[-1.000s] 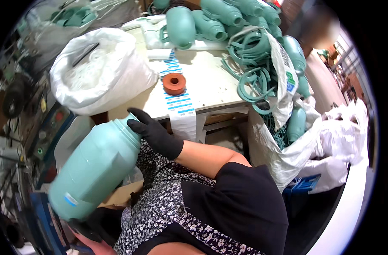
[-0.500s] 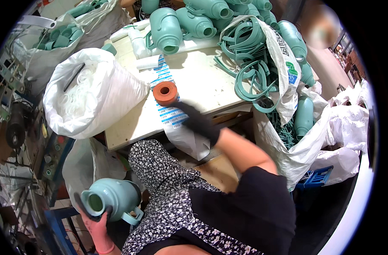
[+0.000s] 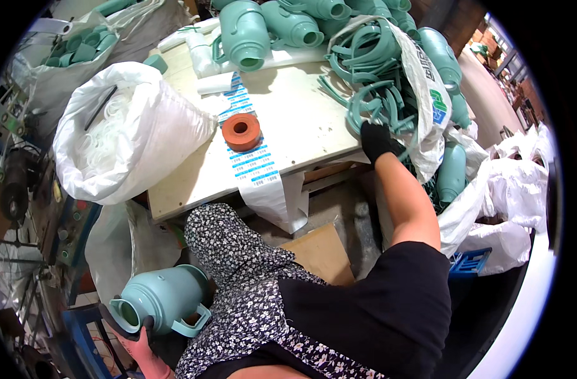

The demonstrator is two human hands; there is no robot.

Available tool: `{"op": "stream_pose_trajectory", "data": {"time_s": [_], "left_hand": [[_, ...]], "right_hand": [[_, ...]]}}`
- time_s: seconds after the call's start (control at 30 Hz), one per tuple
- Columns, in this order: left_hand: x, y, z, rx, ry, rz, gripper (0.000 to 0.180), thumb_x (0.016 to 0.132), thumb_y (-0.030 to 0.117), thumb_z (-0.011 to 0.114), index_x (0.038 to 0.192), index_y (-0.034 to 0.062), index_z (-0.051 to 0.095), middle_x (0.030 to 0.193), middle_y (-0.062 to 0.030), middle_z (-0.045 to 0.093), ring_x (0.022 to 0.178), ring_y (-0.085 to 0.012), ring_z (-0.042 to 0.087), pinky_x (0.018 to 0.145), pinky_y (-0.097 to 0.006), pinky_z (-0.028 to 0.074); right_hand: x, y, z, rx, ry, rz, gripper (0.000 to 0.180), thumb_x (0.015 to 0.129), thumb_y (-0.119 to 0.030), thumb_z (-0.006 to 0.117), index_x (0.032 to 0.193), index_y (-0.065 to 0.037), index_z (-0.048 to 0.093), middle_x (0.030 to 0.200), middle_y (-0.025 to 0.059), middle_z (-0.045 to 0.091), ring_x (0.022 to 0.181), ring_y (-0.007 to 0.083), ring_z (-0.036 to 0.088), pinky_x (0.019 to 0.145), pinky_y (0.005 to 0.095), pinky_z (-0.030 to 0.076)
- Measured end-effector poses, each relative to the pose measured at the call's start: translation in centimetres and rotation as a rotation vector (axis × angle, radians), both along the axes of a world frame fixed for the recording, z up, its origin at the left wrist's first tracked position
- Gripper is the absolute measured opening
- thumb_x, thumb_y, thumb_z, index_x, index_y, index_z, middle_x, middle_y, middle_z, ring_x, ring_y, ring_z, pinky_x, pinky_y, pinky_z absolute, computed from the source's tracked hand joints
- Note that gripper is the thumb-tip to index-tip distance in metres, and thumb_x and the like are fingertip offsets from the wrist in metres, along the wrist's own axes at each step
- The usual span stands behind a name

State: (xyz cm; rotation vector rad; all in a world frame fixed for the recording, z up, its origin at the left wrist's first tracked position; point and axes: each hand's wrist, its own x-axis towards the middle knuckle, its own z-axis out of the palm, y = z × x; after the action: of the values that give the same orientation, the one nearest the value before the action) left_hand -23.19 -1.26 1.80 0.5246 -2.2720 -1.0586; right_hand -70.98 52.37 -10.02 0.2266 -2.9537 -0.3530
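Note:
My left hand (image 3: 140, 344), in a pink and black glove, grips a light green thermos casing (image 3: 156, 297) by its open mouth end. The casing lies on its side by my lap, its handle toward my legs. On the right, my right hand (image 3: 377, 140), in a black glove, has its fingers curled at the near side of a heap of curved green plastic bands (image 3: 380, 104). These spill from a white woven bag (image 3: 424, 88); the fingertips are partly lost among them. A reddish-brown roll of tape (image 3: 242, 132) lies on a strip of blue-and-white printed labels (image 3: 254, 165).
More green thermos casings (image 3: 245, 35) stand and lie along the back of the pale table (image 3: 295, 120). At left sits a white sack (image 3: 133, 139) of clear plastic rings. Another bag of green cups (image 3: 83, 50) stands behind it. A cardboard piece (image 3: 323, 252) lies below the table.
My right hand has moved right, from beside the tape roll to the green bands. My left hand still holds the thermos casing, with the view shifted slightly.

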Motion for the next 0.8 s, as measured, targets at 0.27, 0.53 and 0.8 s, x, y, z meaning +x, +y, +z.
{"op": "stream_pose_trajectory", "data": {"time_s": [0.27, 0.53, 0.8], "left_hand": [[-2.5, 1.2, 0.7, 0.007, 0.041, -0.064, 0.098, 0.074, 0.03, 0.074, 0.149, 0.0021, 0.017, 0.153, -0.0132, 0.023, 0.136, -0.0292, 0.033, 0.111, -0.042, 0.025], [0.6, -0.1, -0.2, 0.124, 0.087, 0.034, 0.1, 0.068, 0.012, 0.076, 0.149, 0.0021, 0.017, 0.144, -0.0208, 0.038, 0.132, -0.0302, 0.038, 0.111, -0.041, 0.025], [0.5, -0.2, -0.7, 0.151, 0.056, 0.017, 0.102, 0.066, 0.013, 0.078, 0.148, 0.0022, 0.018, 0.142, -0.0207, 0.039, 0.13, -0.0308, 0.039, 0.11, -0.041, 0.026]], "right_hand": [[-5.0, -17.1, 0.2, -0.149, 0.266, 0.375, 0.013, 0.08, -0.014, 0.054, 0.088, -0.012, 0.065, 0.08, 0.0092, 0.067, 0.079, 0.0281, 0.066, 0.078, 0.0432, 0.047], [2.5, -12.7, 3.3, -0.659, 0.329, 0.687, 0.055, 0.076, -0.027, 0.071, 0.125, -0.01, 0.054, 0.121, 0.0136, 0.056, 0.113, 0.0319, 0.051, 0.097, 0.0453, 0.039], [9.4, 3.9, -4.9, -0.168, 0.25, 0.346, 0.038, 0.076, -0.022, 0.069, 0.112, -0.013, 0.059, 0.099, 0.0137, 0.061, 0.101, 0.0306, 0.058, 0.086, 0.0455, 0.044]]}}
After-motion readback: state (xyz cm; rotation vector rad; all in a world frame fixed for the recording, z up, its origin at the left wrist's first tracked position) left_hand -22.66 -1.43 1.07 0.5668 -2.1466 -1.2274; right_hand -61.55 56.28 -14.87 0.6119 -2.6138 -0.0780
